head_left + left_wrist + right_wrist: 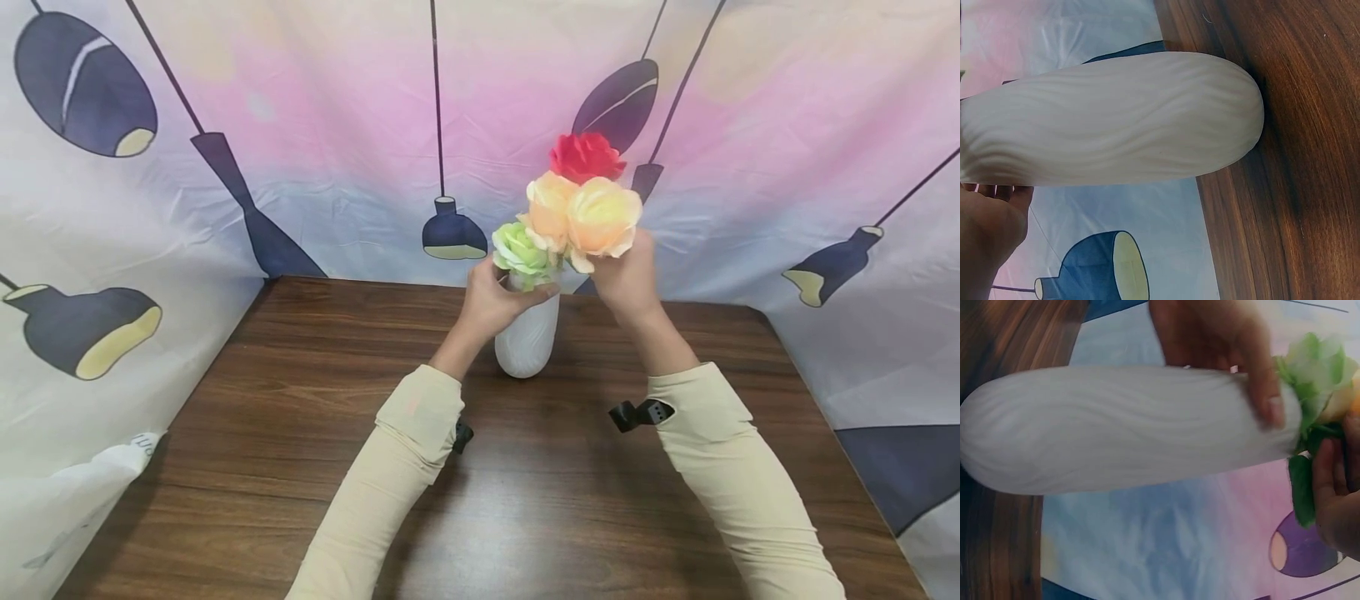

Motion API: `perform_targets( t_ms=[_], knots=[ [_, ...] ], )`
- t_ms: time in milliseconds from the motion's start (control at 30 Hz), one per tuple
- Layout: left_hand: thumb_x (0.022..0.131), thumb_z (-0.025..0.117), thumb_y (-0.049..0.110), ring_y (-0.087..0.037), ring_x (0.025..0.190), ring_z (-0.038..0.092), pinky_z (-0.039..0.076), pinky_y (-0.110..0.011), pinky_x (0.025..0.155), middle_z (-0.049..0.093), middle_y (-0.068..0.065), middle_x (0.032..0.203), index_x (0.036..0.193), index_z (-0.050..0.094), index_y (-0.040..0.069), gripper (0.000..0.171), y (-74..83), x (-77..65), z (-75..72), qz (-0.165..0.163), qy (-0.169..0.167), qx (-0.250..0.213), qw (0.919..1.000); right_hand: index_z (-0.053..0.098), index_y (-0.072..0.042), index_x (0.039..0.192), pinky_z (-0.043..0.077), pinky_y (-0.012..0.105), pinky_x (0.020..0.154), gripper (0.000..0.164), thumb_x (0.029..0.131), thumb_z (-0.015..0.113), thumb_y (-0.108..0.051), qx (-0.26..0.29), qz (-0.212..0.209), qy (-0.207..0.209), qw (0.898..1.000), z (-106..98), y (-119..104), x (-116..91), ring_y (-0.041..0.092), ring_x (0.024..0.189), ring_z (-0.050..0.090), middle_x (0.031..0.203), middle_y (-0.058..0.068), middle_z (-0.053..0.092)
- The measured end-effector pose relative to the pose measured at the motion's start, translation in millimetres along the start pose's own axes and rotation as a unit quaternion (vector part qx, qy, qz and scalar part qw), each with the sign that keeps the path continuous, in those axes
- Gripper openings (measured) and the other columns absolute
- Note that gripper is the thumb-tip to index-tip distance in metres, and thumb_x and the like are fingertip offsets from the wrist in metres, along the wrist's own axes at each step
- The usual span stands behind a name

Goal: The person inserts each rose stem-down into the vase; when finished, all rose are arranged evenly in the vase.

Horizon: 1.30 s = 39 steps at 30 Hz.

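Observation:
A white vase with wavy ridges (525,346) stands on the table, its mouth beneath several artificial roses. My left hand (489,302) grips it near the top; in the right wrist view that thumb lies across the vase (1116,428) just below the rim. The flowers are a green rose (517,248), two peach roses (603,217) and a red rose (587,157). Behind the peach blooms, my right hand (632,279) has its fingers curled at the roses beside the rim, next to a green leaf (1302,490). The blooms hide its fingertips in the head view.
The dark wooden table (300,400) runs back to a printed cloth backdrop (337,167) with painted lamps, which hangs on three sides. Dark wrist cameras sit at the cream sleeves, the right one (641,414) showing plainly. White plastic (131,454) lies at the left edge.

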<state>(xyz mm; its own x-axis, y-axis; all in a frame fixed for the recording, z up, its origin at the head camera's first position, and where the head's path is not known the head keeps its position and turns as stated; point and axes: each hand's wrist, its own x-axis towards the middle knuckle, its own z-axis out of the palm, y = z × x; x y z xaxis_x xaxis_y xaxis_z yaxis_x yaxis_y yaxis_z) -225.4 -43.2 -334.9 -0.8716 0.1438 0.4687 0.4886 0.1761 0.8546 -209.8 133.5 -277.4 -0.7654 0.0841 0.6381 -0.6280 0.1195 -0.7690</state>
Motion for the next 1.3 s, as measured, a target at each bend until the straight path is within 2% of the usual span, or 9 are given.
perform_targets(
  t_ms=[233, 333, 433, 567, 767, 867, 1067, 1200, 1300],
  knots=[
    [0.076, 0.088, 0.009, -0.024, 0.13, 0.062, 0.054, -0.038, 0.109, 0.066, -0.011, 0.138, 0.14, 0.056, 0.007, 0.071, -0.1, -1.1, 0.5, 0.002, 0.0, -0.003, 1.0, 0.064, 0.014, 0.116, 0.05, 0.017, 0.096, 0.035, 0.082, 0.065, 0.007, -0.095, -0.049, -0.056, 0.993, -0.6, 13.7, -1.5, -0.006, 0.098, 0.061, 0.108, 0.027, 0.071],
    [0.077, 0.088, 0.01, -0.025, 0.13, 0.062, 0.054, -0.039, 0.109, 0.065, -0.011, 0.139, 0.141, 0.055, 0.007, 0.073, 0.6, -1.6, -0.3, 0.001, 0.001, 0.001, 1.0, 0.064, 0.012, 0.117, 0.052, 0.022, 0.096, 0.037, 0.081, 0.068, 0.006, -0.128, -0.054, -0.071, 0.988, -0.6, 13.6, -2.2, 0.008, 0.101, 0.066, 0.11, 0.03, 0.071],
    [0.076, 0.087, 0.008, -0.026, 0.129, 0.063, 0.055, -0.039, 0.107, 0.066, -0.013, 0.137, 0.14, 0.055, 0.005, 0.072, 0.8, -1.4, -0.4, 0.002, 0.005, 0.002, 1.0, 0.066, 0.011, 0.113, 0.055, 0.034, 0.085, 0.035, 0.08, 0.071, 0.002, -0.163, -0.068, -0.081, 0.981, -0.2, 10.3, -2.5, 0.028, 0.092, 0.067, 0.103, 0.029, 0.072],
    [0.075, 0.087, 0.007, -0.029, 0.126, 0.065, 0.056, -0.04, 0.105, 0.067, -0.016, 0.134, 0.138, 0.058, 0.003, 0.069, 0.8, -1.3, -0.3, 0.0, 0.012, 0.008, 0.9999, 0.066, 0.012, 0.109, 0.053, 0.042, 0.075, 0.036, 0.078, 0.072, -0.005, -0.193, -0.085, -0.091, 0.973, -1.1, 8.6, -3.7, 0.036, 0.082, 0.065, 0.095, 0.03, 0.072],
    [0.075, 0.088, 0.009, -0.027, 0.126, 0.064, 0.056, -0.04, 0.106, 0.067, -0.014, 0.135, 0.138, 0.058, 0.005, 0.07, 0.5, -1.4, 1.1, 0.003, 0.009, 0.012, 0.9999, 0.06, 0.012, 0.121, 0.051, 0.023, 0.095, 0.047, 0.078, 0.074, 0.001, -0.122, -0.035, -0.101, 0.987, -4.3, 10.8, -5.4, 0.009, 0.101, 0.063, 0.111, 0.028, 0.068],
    [0.076, 0.088, 0.011, -0.026, 0.126, 0.064, 0.056, -0.04, 0.106, 0.067, -0.013, 0.135, 0.138, 0.057, 0.006, 0.07, 0.1, -1.9, 1.3, 0.004, 0.007, 0.01, 0.9999, 0.052, 0.011, 0.129, 0.048, 0.019, 0.101, 0.06, 0.076, 0.079, 0.003, -0.085, -0.015, -0.109, 0.99, -4.6, 10.4, -7.1, -0.002, 0.106, 0.057, 0.117, 0.02, 0.064],
    [0.076, 0.088, 0.011, -0.025, 0.126, 0.064, 0.056, -0.038, 0.106, 0.068, -0.013, 0.133, 0.137, 0.058, 0.006, 0.068, -0.9, -2.5, 1.4, 0.001, 0.011, 0.002, 0.9999, 0.047, 0.01, 0.134, 0.05, 0.021, 0.103, 0.071, 0.072, 0.081, 0.007, -0.029, -0.025, -0.089, 0.995, -2.0, 12.6, -11.5, 0.005, 0.112, 0.059, 0.117, -0.011, 0.061],
    [0.076, 0.089, 0.01, -0.025, 0.127, 0.064, 0.055, -0.037, 0.107, 0.068, -0.013, 0.134, 0.138, 0.058, 0.006, 0.069, -0.9, -2.2, 1.3, 0.003, 0.012, -0.001, 0.9999, 0.05, 0.008, 0.132, 0.052, 0.021, 0.101, 0.066, 0.072, 0.077, 0.012, 0.015, -0.038, -0.064, 0.997, -1.8, 15.9, -17.3, 0.007, 0.111, 0.06, 0.115, -0.015, 0.062],
    [0.076, 0.089, 0.01, -0.025, 0.128, 0.063, 0.055, -0.037, 0.108, 0.067, -0.013, 0.134, 0.138, 0.057, 0.006, 0.07, -0.9, -2.8, 0.5, 0.004, 0.01, -0.001, 0.9999, 0.057, 0.0, 0.131, 0.054, 0.021, 0.1, 0.059, 0.076, 0.071, 0.015, 0.065, -0.028, -0.058, 0.996, -6.4, 19.2, -26.0, 0.006, 0.112, 0.061, 0.118, -0.013, 0.065]
  ],
)
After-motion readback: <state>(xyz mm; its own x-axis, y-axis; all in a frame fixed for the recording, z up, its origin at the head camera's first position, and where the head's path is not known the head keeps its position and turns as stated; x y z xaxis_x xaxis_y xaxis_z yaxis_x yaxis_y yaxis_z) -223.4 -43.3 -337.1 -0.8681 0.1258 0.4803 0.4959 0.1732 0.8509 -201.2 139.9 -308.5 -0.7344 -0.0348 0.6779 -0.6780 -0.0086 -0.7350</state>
